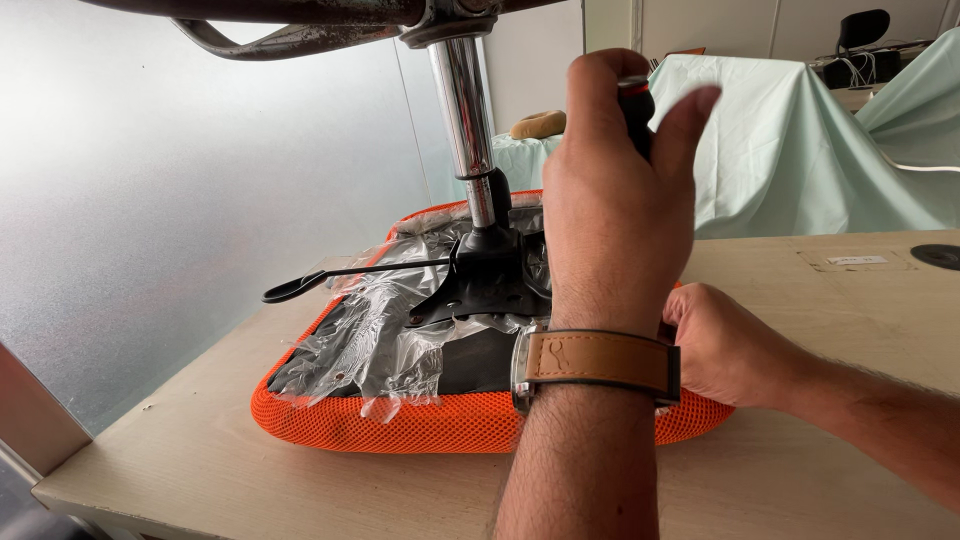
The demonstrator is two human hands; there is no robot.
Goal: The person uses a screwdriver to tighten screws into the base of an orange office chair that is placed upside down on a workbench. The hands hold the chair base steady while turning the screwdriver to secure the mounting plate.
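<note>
An upside-down office chair lies on a wooden table (820,300). Its orange mesh seat (400,425) faces down, with torn clear plastic wrap (385,325) over the black underside. A black mounting plate (490,285) carries the chrome gas column (462,100), and a black lever (330,278) sticks out to the left. My left hand (610,190), with a tan-strapped watch on the wrist, is raised over the plate and grips a black tool handle (638,105). My right hand (725,345) rests on the seat's right edge, fingers curled against it.
The chair's base arms (290,30) hang across the top of the view. A frosted glass wall (180,180) stands close on the left. Behind the table, pale green cloth (800,150) covers furniture, with a dark chair further back at the right.
</note>
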